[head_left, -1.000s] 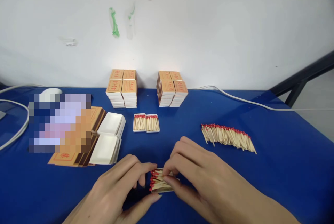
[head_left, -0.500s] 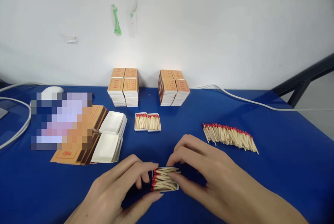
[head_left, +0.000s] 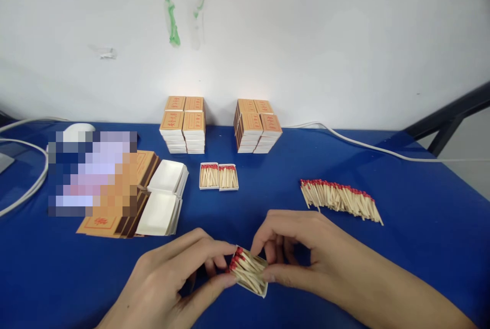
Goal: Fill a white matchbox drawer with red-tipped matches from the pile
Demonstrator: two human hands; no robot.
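Risk: the matchbox tray (head_left: 248,274) is tilted and heaped, so a slipping grip could, I'd judge, spill sticks onto the blue table (head_left: 421,247).
Left hand (head_left: 168,283): thumb and fingertips pinch the tray's red-tipped end.
Right hand (head_left: 306,262): fingers curl round the other end; whether they press sticks or card is hard to tell.
Behind: loose matches (head_left: 340,198) to the right, filled trays (head_left: 219,176), stacked boxes (head_left: 184,124).

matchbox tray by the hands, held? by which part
Yes, the tray of matches is pinched by its two ends: left hand at the red tips, right hand opposite.
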